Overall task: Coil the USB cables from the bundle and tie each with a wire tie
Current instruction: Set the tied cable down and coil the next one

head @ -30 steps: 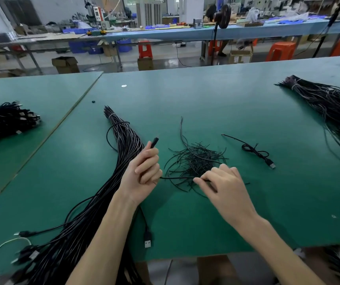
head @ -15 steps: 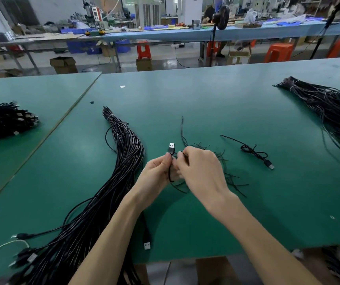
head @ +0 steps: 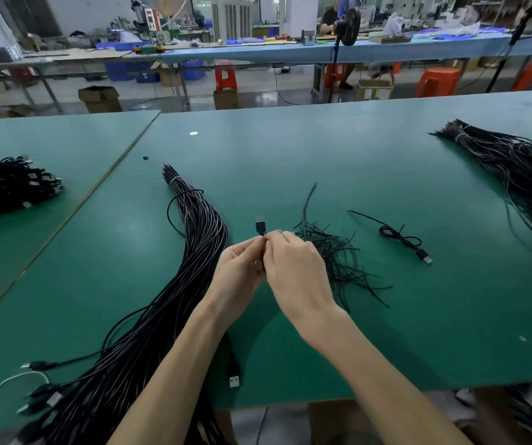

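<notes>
Your fingertips meet above the green table [head: 322, 155]. The fingers of your left hand [head: 239, 268] are curled in and pinch the USB cable [head: 260, 225] just under its plug, which stands upright above your knuckles, metal end up. The fingers of your right hand [head: 293, 268] are curled tight against the same spot, pinching the cable there. Your knuckles hide whatever else they may hold.

Just right of your right hand lies the loose pile of wire ties [head: 335, 252]. Further right is one coiled cable [head: 399, 239], already tied at its middle. Just left of your left hand, the long bundle [head: 194, 252] runs from the table's middle down past your left forearm to the near edge. Another plug [head: 234, 379] lies there, pale face up.

A second bundle [head: 515, 168] lies at far right and a heap of black cables [head: 11, 184] at far left. The label on the cardboard box [head: 374, 89] on the floor beyond is too small to read.
</notes>
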